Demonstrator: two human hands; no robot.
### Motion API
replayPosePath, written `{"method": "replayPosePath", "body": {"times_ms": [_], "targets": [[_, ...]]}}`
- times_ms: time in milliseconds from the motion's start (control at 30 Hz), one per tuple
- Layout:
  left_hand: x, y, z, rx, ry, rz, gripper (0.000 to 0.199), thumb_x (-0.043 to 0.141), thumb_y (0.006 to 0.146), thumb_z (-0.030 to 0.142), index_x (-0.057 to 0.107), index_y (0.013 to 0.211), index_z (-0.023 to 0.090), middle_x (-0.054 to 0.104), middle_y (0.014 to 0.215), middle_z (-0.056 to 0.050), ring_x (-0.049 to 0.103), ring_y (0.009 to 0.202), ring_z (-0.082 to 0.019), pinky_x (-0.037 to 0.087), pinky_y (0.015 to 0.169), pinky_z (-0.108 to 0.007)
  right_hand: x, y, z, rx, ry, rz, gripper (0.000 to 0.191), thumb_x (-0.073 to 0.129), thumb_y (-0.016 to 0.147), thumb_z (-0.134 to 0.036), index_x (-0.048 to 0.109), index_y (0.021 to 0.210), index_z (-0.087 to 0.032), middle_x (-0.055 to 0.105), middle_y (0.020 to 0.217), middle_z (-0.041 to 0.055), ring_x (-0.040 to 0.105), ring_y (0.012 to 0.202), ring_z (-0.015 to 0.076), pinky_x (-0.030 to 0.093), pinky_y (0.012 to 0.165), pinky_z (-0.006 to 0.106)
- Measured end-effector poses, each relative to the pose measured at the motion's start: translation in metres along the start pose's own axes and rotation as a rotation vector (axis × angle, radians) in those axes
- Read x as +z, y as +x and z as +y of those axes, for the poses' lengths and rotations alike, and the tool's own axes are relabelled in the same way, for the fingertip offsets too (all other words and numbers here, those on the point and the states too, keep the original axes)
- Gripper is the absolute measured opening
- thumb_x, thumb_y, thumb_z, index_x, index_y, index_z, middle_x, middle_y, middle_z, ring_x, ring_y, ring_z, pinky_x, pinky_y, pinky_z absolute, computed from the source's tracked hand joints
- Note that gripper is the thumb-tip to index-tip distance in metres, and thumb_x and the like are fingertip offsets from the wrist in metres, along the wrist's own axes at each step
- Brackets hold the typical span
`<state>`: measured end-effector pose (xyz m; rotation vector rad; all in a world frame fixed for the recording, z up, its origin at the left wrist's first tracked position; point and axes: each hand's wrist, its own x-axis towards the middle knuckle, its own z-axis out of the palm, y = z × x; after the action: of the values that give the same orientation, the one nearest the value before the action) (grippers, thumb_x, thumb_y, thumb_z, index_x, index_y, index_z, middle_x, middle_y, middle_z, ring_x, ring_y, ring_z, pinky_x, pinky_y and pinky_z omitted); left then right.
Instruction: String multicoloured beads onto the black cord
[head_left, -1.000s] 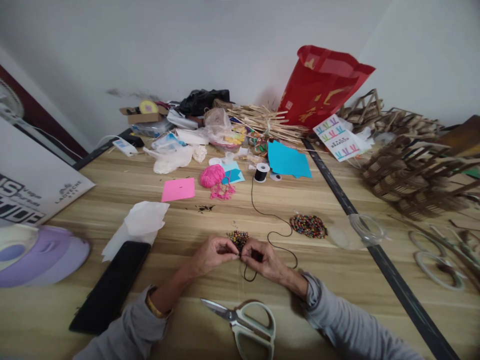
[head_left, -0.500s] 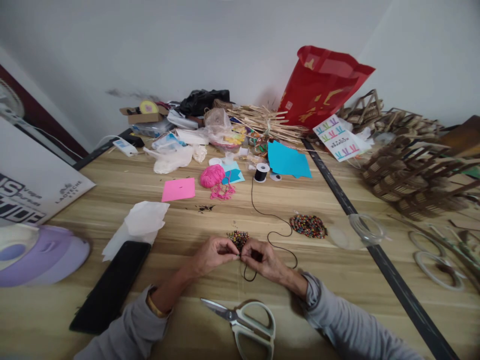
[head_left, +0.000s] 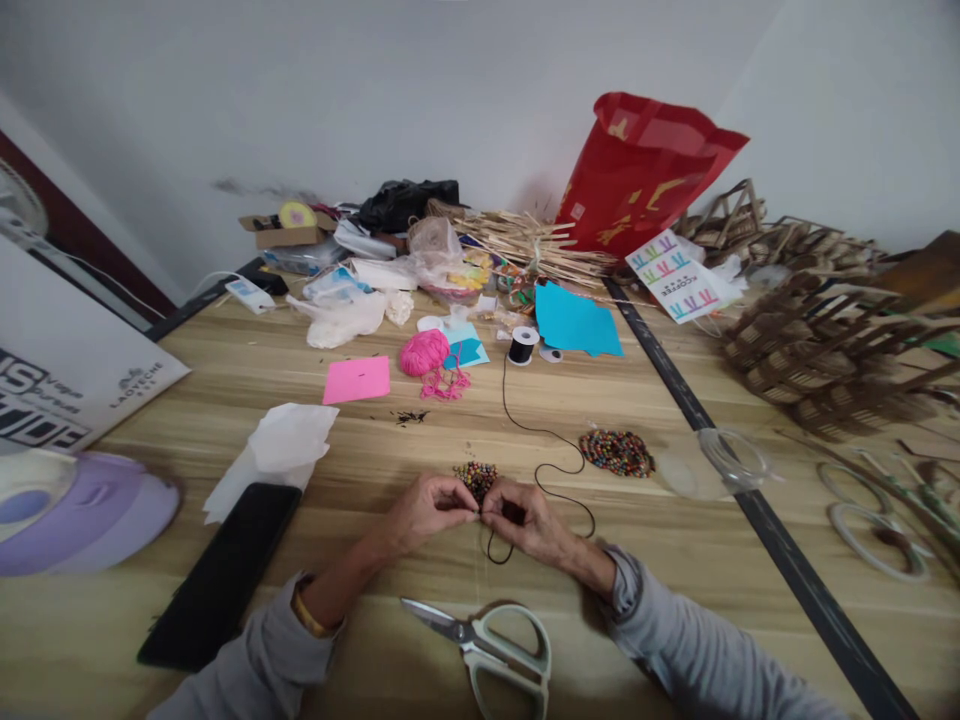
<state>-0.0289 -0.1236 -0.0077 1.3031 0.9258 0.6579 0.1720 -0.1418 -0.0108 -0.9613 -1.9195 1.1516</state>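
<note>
My left hand [head_left: 435,507] and my right hand [head_left: 526,515] meet fingertip to fingertip at the table's centre, both pinched. What the left fingers grip is too small to make out. A black cord [head_left: 559,468] runs from a white-rimmed spool [head_left: 523,345] in curves to my right hand, with a loop hanging below its fingers. Just behind the fingertips lies a small pile of multicoloured beads [head_left: 474,474]. Coiled bead strings [head_left: 616,452] rest to the right. Scissors [head_left: 480,632] with pale handles lie slightly open in front of my hands.
Left are a black phone-like slab [head_left: 225,575], white paper [head_left: 281,450] and a purple-white object [head_left: 90,510]. Pink yarn [head_left: 425,353], pink paper [head_left: 357,380] and blue sheets [head_left: 577,320] lie farther back. A red bag [head_left: 645,175] stands behind; woven baskets [head_left: 817,350] are at right.
</note>
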Motion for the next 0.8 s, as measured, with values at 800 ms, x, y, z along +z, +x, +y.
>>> {"method": "replayPosePath", "body": {"times_ms": [800], "targets": [[0.0008,-0.0018,0.0046,-0.011,0.025,0.014,0.020,0.077,0.063,0.028,0.068,0.071,0.012,0.068,0.068,-0.003,0.060,0.064,-0.013,0.046,0.067,-0.024,-0.0004,0.0004,-0.0007,-0.023,-0.013,-0.006,0.020,0.058,0.087,-0.031,0.060,0.076,-0.015,0.056,0.067,0.0013,0.049,0.060,0.0112,0.039,0.056,0.021]]}}
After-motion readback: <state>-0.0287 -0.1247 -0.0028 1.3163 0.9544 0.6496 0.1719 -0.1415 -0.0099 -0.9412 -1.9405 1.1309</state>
